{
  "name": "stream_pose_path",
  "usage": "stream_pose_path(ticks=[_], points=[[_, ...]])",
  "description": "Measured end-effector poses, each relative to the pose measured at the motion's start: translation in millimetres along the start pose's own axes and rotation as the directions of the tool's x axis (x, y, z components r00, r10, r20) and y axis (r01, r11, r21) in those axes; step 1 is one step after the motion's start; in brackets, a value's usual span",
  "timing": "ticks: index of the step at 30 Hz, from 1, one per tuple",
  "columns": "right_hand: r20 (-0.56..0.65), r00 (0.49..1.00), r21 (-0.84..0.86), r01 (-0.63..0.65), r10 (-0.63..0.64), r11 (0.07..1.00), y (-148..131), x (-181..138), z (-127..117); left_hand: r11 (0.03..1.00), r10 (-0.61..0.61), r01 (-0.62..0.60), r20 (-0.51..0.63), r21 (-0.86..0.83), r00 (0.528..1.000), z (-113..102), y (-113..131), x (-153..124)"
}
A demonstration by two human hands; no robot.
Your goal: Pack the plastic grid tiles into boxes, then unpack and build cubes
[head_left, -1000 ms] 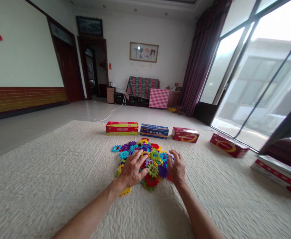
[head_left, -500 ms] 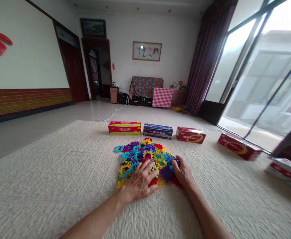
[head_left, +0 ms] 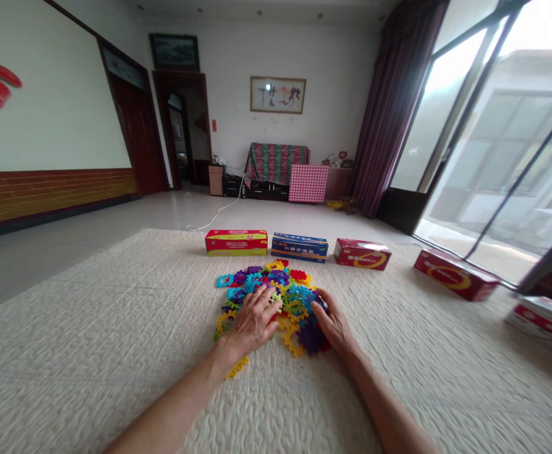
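Observation:
A heap of toothed plastic building pieces (head_left: 252, 284) in yellow, blue, purple, red and green lies on the quilted cover. My left hand (head_left: 252, 321) rests over the heap's near left part, fingers stretched out across a light green piece (head_left: 275, 302). At the heap's right edge is my right hand (head_left: 335, 323), its fingers apart and touching the pieces there. Just left of it lie a dark purple piece (head_left: 310, 338) and a yellow ring-shaped piece (head_left: 292, 340). Another yellow piece (head_left: 237, 368) sits apart, close to my left wrist. Pieces under my left palm are hidden.
Beyond the heap stand a red-and-yellow box (head_left: 236, 243), a blue box (head_left: 299, 248) and a dark red box (head_left: 362, 254). Farther right are another dark red box (head_left: 455, 275) and a white-and-red box (head_left: 545, 325). The quilted cover (head_left: 91, 340) spreads around the heap.
Both hands have shifted left and slightly away from me. Pieces have moved under them; the yellow ring and purple piece now show more, and a yellow piece lies by my left wrist.

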State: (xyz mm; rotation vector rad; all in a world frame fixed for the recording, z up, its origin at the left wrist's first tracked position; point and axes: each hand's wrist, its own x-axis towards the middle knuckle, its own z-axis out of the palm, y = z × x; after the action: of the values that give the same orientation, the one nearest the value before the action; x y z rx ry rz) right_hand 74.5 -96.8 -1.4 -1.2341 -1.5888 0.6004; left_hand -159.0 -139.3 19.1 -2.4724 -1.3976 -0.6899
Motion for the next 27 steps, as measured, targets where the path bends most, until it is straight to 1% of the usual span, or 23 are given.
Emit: stream_pose_path(ticks=[3,7,9,11,14,17,20,22,24,27], points=[[-0.077,0.996,0.028,-0.040,0.042,0.999,5,-1,0,1.000,-0.006,0.006,-0.003,-0.024,1.000,-7,2,-2],[-0.223,0.970,0.080,-0.085,0.101,0.993,7,-3,-2,0.998,-0.052,0.053,0.014,-0.037,0.999,-15,7,-9],[-0.231,0.966,0.085,-0.098,0.116,0.991,5,-6,-4,0.996,-0.077,0.078,0.038,-0.035,0.996,-18,9,-15],[-0.179,0.978,0.070,-0.092,0.103,0.993,2,-12,-6,0.995,-0.092,0.094,0.064,-0.031,0.994,-19,10,-23],[-0.032,0.999,-0.016,-0.005,0.004,1.000,-1,-24,-10,0.994,-0.108,0.110,0.089,-0.021,0.990,-20,8,-38],[0.129,0.987,-0.158,0.113,-0.092,0.981,-3,-35,-13,0.992,-0.120,0.123,0.114,-0.021,0.986,-18,6,-50],[0.248,0.964,-0.293,0.174,-0.101,0.940,-4,-43,-15,0.989,-0.138,0.144,0.124,-0.035,0.983,-12,4,-56],[0.299,0.950,-0.367,0.206,-0.095,0.907,-4,-46,-14,0.987,-0.145,0.152,0.118,-0.046,0.982,-8,3,-55],[0.318,0.942,-0.412,0.238,-0.106,0.879,-4,-48,-14,0.988,-0.138,0.144,0.100,-0.057,0.985,-4,3,-52],[0.307,0.937,-0.395,0.285,-0.167,0.873,-4,-49,-13,0.990,-0.117,0.120,0.043,-0.070,0.992,0,5,-47]])
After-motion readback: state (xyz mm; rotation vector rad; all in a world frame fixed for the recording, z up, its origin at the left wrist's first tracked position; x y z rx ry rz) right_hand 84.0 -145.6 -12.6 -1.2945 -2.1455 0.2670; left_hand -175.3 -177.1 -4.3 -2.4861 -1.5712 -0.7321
